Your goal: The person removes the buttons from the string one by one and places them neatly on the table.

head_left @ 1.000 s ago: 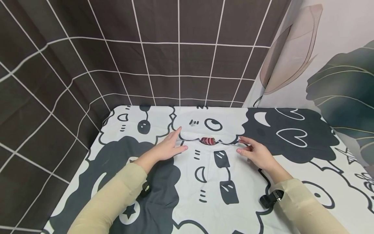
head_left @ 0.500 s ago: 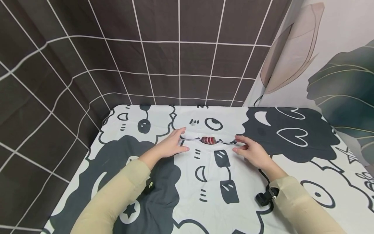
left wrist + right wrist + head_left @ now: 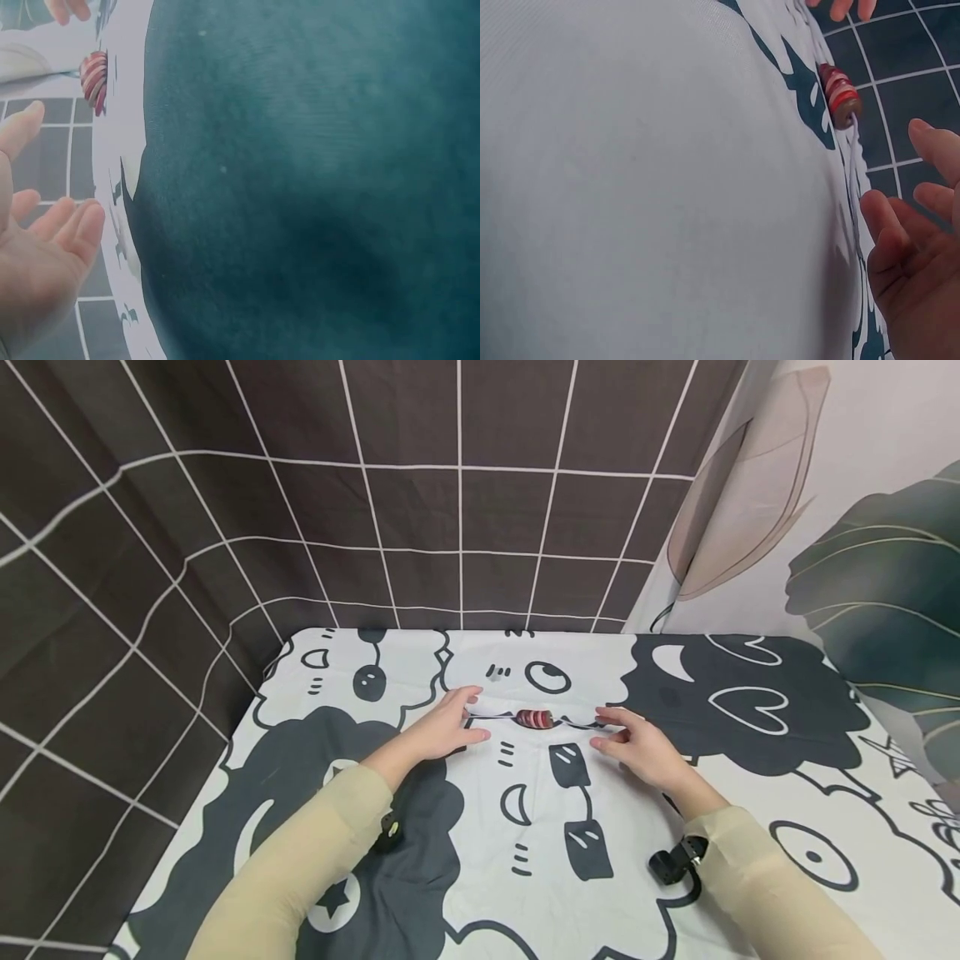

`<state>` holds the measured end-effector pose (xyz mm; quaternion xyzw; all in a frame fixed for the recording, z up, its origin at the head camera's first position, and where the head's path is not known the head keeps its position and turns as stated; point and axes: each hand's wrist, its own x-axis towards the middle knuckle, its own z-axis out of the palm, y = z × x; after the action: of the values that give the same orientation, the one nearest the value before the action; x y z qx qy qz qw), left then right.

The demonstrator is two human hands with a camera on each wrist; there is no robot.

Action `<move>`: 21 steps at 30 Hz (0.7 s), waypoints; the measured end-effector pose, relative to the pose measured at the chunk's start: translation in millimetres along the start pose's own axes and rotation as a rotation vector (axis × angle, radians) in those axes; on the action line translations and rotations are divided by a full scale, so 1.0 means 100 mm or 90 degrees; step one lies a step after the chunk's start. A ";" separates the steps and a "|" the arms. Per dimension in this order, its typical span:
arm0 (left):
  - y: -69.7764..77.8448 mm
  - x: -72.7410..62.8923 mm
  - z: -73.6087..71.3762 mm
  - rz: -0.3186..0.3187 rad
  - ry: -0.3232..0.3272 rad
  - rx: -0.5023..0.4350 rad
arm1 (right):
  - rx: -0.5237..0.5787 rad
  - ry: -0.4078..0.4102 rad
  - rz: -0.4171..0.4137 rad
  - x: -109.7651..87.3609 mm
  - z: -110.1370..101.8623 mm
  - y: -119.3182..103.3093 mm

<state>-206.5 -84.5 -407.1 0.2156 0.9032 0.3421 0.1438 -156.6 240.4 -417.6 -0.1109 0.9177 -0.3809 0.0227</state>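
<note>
A short stack of red, pink and brown beads [image 3: 534, 719] lies on the patterned cloth, threaded on a pale cord [image 3: 491, 717] that runs out to both sides. My left hand [image 3: 444, 727] is at the cord's left side, thumb and fingers spread apart. On the other side my right hand [image 3: 643, 750] has its thumb apart from loosely bent fingers near the cord's right part. Neither hand touches the beads. In the right wrist view the cord [image 3: 854, 180] passes beside the right fingertips, and nothing is seen pinched. The left wrist view shows the left palm [image 3: 45, 262] bare.
Black and white cloth [image 3: 495, 893] with cartoon sheep-like shapes covers the surface. A dark curtain with a white grid [image 3: 420, 510] hangs behind and at the left. A leaf-patterned curtain [image 3: 862, 527] is at the right. A black camera [image 3: 675, 860] sits on the right wrist.
Both hands have moved slightly inward, the left to the right and the right to the left, closer to the beads. The beads and cord look unmoved.
</note>
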 end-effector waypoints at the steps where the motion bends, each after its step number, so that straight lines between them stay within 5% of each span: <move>1: 0.00 0.01 0.00 -0.001 0.000 0.000 | 0.002 -0.001 0.001 0.00 0.00 0.00; 21: 0.08 0.12 0.06 -0.005 -0.012 -0.047 | 0.012 -0.010 -0.007 0.12 0.10 -0.09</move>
<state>-211.6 -70.0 -407.7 0.2101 0.8893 0.3727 0.1617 -165.4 224.2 -418.2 -0.1186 0.9133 -0.3887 0.0286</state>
